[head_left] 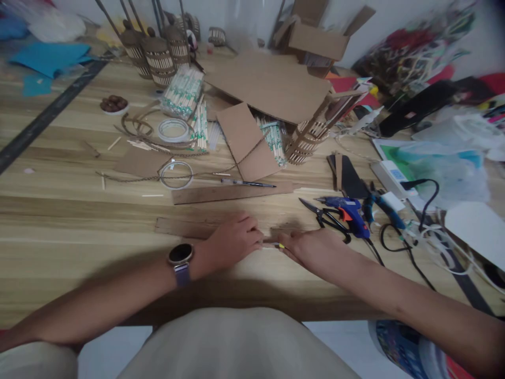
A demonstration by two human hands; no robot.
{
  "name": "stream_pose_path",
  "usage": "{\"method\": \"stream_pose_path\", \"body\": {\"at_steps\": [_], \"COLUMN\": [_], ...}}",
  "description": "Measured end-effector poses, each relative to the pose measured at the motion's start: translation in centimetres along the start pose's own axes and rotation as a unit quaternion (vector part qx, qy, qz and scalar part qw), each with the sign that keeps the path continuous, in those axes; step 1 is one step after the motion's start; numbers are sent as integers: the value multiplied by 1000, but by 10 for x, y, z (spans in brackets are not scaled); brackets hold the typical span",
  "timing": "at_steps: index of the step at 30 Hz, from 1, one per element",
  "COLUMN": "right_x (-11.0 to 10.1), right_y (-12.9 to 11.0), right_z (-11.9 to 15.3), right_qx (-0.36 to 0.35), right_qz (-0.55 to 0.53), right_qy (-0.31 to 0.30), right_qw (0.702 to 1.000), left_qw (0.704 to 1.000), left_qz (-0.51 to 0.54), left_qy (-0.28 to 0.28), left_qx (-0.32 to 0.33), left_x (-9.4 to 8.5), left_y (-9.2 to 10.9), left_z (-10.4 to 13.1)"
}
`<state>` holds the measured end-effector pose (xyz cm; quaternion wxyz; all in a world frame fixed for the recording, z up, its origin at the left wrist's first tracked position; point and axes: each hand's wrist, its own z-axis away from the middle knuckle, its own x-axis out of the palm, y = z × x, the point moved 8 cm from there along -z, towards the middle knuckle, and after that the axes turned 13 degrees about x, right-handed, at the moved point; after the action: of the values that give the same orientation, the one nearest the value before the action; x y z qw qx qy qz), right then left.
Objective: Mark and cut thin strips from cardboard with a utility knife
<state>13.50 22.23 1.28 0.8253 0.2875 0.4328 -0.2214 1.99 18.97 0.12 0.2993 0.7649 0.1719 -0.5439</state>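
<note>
On the wooden table in front of me lies a brown cardboard strip point(183, 228). My left hand point(232, 242), with a watch point(181, 256) on its wrist, presses on the strip's right part with bent fingers held together. Close to its fingertips, my right hand point(305, 247) is closed around a small thin thing with a yellow part point(281, 246); the fingers hide most of it, so its kind does not show. A narrow brown piece spans the gap between both hands. Beyond them rest a longer cardboard strip point(232, 194) and a black pen point(248, 183).
Right of my hands lie scissors point(325, 215), a blue glue gun point(349, 210), pliers point(384, 208) and cables. Farther back are cardboard sheets point(272, 87), packed wooden sticks point(183, 92), tape rolls point(173, 130), a bowl of brown nuts point(114, 104) and stick-covered lanterns point(158, 58).
</note>
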Motion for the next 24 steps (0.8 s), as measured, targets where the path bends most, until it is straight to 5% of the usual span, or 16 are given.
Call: {"method": "stream_pose_path", "body": {"at_steps": [5,24], "right_x": [-2,4], "right_y": [0,16], "right_z": [1,7], "right_qx": [4,-18], "right_qz": [7,15], "right_qy": [8,-8], "right_qw": [1000,1000], "left_qw": [998,999], "left_qz": [55,46], "left_qy": [-3,18], "left_qx": [-8,7], "left_x": [15,16], "left_y": [-5,-5], "left_z": [-11,-6]}}
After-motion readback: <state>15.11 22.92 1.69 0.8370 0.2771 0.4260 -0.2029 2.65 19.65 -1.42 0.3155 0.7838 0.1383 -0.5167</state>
